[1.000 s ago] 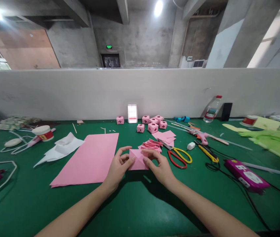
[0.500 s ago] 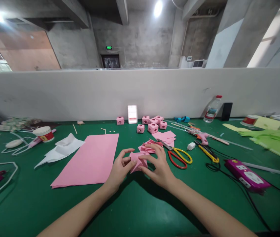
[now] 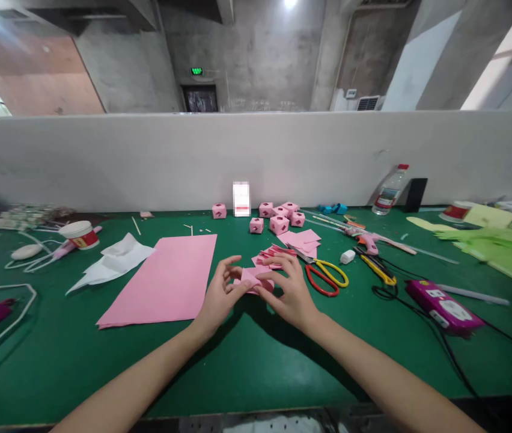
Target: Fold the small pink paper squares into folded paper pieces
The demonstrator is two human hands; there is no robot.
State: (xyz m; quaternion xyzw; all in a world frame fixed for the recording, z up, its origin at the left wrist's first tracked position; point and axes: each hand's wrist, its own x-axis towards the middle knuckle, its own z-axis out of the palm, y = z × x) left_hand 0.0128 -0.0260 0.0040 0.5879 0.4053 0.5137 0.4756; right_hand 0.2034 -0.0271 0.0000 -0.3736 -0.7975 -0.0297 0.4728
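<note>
Item, mid-fold: your left hand (image 3: 218, 296) and right hand (image 3: 291, 299) pinch the pink paper piece (image 3: 252, 278), fingers (image 3: 270, 290) closed on it; next crease likely needs aligned edges.

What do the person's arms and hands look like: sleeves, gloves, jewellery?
The left forearm and right forearm are bare to the frame edge, no sleeves in view. The left hand and right hand wear no gloves; no watch, bracelet or ring shows.
</note>
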